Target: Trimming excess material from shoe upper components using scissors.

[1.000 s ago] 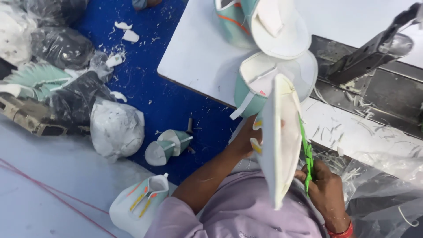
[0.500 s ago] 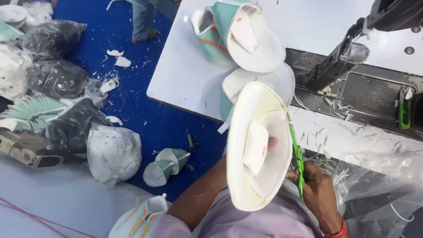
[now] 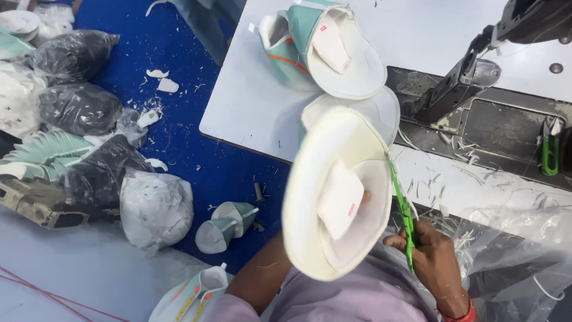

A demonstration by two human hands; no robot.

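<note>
Item: white padded shoe upper (image 3: 333, 197), held up over your lap, L hand (image 3: 363, 195) mostly hidden inside, grip can't tell; R hand (image 3: 432, 262) fingers clenched on green thread snips (image 3: 404, 214) at rim; risk: slip nicks lining.

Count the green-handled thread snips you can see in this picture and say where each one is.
2. One green snip is in the right hand, against the white shoe upper's edge; another green snip lies on the sewing machine bed. Others may be hidden.
</note>
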